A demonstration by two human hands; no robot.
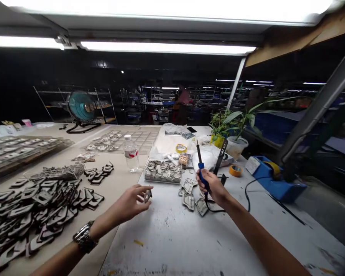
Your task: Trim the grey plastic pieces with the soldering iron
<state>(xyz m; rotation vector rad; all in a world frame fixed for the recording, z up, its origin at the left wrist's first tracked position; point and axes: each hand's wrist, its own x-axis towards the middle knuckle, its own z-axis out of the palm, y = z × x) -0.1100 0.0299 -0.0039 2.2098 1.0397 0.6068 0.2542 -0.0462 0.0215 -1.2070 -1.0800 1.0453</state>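
My right hand [211, 186] is wrapped round the blue handle of a soldering iron [201, 165], its tip pointing up. The iron's cord hangs below the hand to the tabletop. Over the white board, my left hand [129, 203] has its fingers curled round a small grey, dark-edged piece [147, 195], partly hidden by the fingers. Ahead of that hand stands a clear box [163, 171] heaped with small metal-like parts. Between my hands several pale, frame-shaped pieces [188, 201] lie on the board, nearest the right hand. A black upright stand [220, 157] is just behind the iron.
A large pile of dark-edged frames [37, 203] covers the left side. A water bottle [131, 153] stands by the parts box. At right are an orange tape roll [235, 171], a blue tape dispenser [276, 180] and potted plants [235, 145]. A fan [82, 107] stands behind.
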